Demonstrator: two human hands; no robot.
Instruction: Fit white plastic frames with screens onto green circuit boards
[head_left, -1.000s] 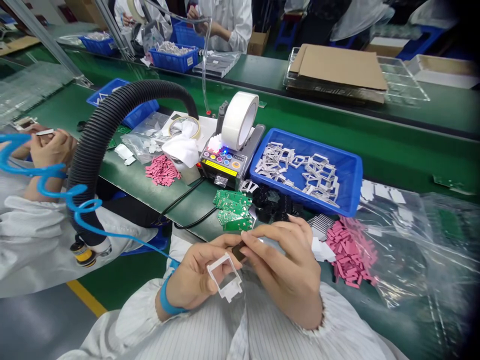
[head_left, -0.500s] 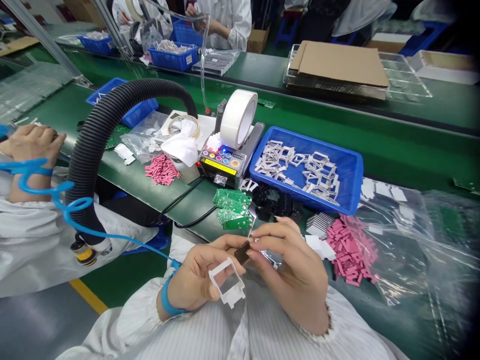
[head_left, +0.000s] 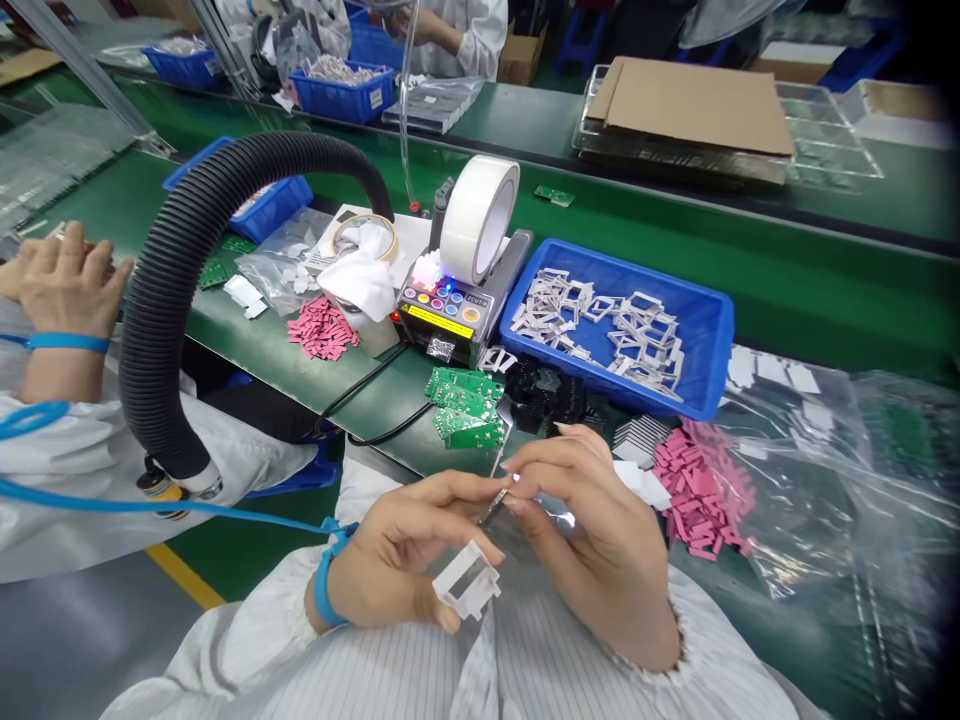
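My left hand [head_left: 390,558] is closed on a small white plastic frame [head_left: 474,600], held tilted in front of my chest. Pinched in the fingertips of my right hand [head_left: 596,555] is a small thin dark part [head_left: 493,507], seen nearly edge-on. My left index fingertip meets it as well, and the fingers cover much of it. Just beyond my hands lie green circuit boards [head_left: 466,408] and a heap of black plastic parts [head_left: 541,393]. Pink strips [head_left: 694,490] and white pieces [head_left: 643,484] are to the right of my right hand.
A blue bin [head_left: 616,385] contains several white frames. Left of it stands a tape dispenser [head_left: 442,315] carrying a white tape roll [head_left: 466,220]. A black corrugated hose [head_left: 161,290] arches over the left side, near a co-worker's hands [head_left: 71,285]. Clear plastic bags [head_left: 806,530] lie at right.
The dark part has turned from showing its flat face to nearly edge-on. The white frame has tilted and shifted slightly right in my left hand. The camera view has shifted a little.
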